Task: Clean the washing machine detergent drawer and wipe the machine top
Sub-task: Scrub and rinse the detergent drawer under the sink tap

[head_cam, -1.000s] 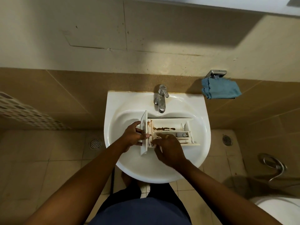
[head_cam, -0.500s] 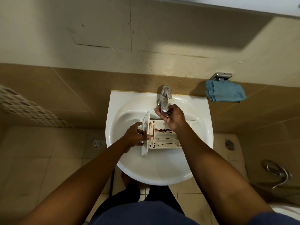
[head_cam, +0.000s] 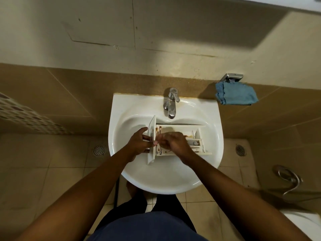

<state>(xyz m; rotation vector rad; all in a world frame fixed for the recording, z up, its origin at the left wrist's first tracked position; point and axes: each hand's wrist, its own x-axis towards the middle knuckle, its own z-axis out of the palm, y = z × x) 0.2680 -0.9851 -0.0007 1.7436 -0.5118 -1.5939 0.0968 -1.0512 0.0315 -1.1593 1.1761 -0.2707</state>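
The white detergent drawer lies across the bowl of the white sink, its front panel to the left, brown stains in its compartments. My left hand grips the front panel, thumb behind it and fingers over its edge. My right hand is down inside the left compartments, fingers bent onto the stained plastic; whether it holds anything I cannot tell. Just behind the drawer stands the chrome tap; I see no water stream.
A folded blue cloth hangs from a chrome holder on the tiled wall, right of the sink. Floor drains lie on both sides. A chrome hose and a white toilet rim are at the lower right.
My right hand went up to the tap, then came back down into the drawer's left compartments. My left hand kept its hold on the front panel.
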